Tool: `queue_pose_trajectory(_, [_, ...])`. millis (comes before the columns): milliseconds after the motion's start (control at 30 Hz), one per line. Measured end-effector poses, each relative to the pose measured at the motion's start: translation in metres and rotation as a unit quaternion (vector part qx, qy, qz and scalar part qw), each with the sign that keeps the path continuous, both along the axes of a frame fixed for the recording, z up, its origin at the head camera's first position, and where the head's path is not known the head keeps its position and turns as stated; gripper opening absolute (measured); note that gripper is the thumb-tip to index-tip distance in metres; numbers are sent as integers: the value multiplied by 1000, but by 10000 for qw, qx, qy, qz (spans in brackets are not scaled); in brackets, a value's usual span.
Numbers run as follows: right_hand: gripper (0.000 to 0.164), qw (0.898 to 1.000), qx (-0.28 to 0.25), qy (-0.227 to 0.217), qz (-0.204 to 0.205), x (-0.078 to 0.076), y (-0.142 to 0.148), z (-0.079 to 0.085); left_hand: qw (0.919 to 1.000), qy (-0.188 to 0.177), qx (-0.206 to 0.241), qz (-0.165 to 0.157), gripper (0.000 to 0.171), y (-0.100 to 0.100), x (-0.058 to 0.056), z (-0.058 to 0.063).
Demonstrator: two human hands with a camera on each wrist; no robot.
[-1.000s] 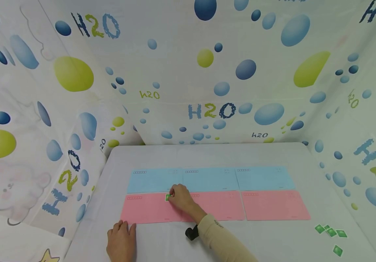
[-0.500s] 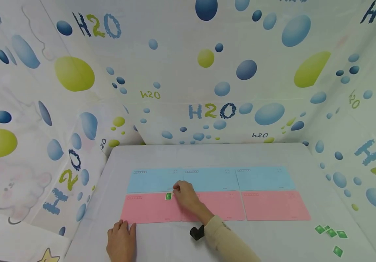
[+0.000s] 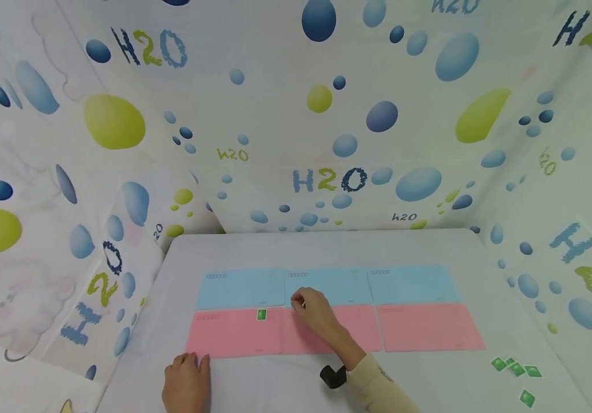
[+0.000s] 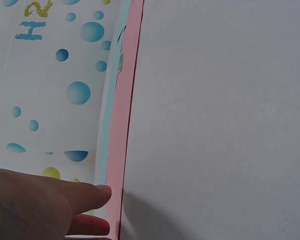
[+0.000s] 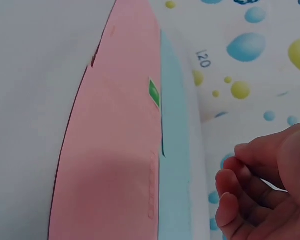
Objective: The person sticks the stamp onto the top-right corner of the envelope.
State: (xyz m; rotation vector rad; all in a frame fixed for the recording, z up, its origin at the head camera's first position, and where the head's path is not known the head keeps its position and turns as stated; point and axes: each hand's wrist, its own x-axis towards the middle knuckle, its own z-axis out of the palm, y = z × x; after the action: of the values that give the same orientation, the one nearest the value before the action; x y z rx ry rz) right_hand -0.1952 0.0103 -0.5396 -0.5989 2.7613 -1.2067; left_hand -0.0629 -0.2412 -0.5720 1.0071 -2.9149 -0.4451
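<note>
In the head view my right hand (image 3: 318,314) hovers over the middle pink envelope (image 3: 347,338), its fingers loosely bent. The right wrist view shows nothing between its thumb and fingertips. A small green stamp-like sticker (image 3: 261,314) with a white border lies near the upper right corner of the left pink envelope (image 3: 224,338); the right wrist view also has this sticker (image 5: 154,93), apart from the hand. My left hand (image 3: 186,383) rests on the white table, fingertips at the lower left edge of that envelope.
Three blue envelopes (image 3: 409,287) form a row behind the pink ones, with a right pink envelope (image 3: 430,330) alongside. Several green stickers (image 3: 516,368) lie at the table's right. A black wrist device (image 3: 333,377) is on my right arm.
My right hand has let go of the green sticker and moved right, leaving it lying on the left pink envelope. The left hand stays in place; the head view has shifted slightly.
</note>
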Motion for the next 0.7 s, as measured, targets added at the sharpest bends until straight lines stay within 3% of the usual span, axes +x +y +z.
queue_pose_trajectory(233, [12, 9995, 124, 75, -279, 10, 29, 2, 9989, 233, 400, 5, 43, 1, -6, 9])
queue_pose_trajectory(467, [13, 9968, 305, 356, -649, 27, 56, 8, 9953, 633, 636, -368, 60, -2, -20, 8])
queue_pose_trajectory(700, [22, 9887, 544, 453, -1320, 43, 106, 10, 9911, 940, 597, -736, 63, -1, -31, 8])
